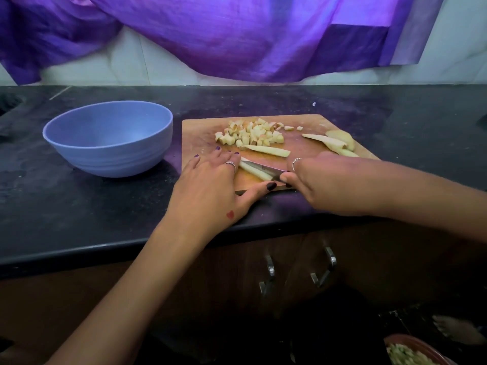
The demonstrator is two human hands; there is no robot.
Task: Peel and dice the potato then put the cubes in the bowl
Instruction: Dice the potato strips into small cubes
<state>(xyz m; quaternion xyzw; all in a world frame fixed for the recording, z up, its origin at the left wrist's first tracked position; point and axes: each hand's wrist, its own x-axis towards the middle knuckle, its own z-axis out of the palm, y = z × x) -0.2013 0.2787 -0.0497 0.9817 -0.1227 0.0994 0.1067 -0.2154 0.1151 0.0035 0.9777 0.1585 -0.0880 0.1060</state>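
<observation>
- On the black counter (79, 206), a wooden cutting board (200, 135) lies with its near edge close to the counter's front lip; its far edge leaves a wide strip of bare counter before the tiled wall.
- Just left of the board stands a blue bowl (108, 143), apart from the board by a narrow gap, with nothing showing inside it.
- Purple cloth (237, 35) hangs over the wall, above the far counter strip.
- Left hand (210, 185) lies flat on the board's near left corner, fingers fairly straight and spread a little, fingertips pressing a potato strip (254, 172); the thumb stretches along the board's near edge.
- Right hand (324, 180) is curled round the handle of a knife (268, 169), whose blade points left and crosses that strip just beside the left fingertips.
- Potato cubes (250, 134), pale with some reddish-brown faces, are heaped at the board's far middle.
- One long pale wedge (268, 150) lies between the heap and the knife; more uncut wedges (334, 140) sit at the board's far right corner, near its edge.
- Below the counter, cabinet handles (268, 275) show.
</observation>
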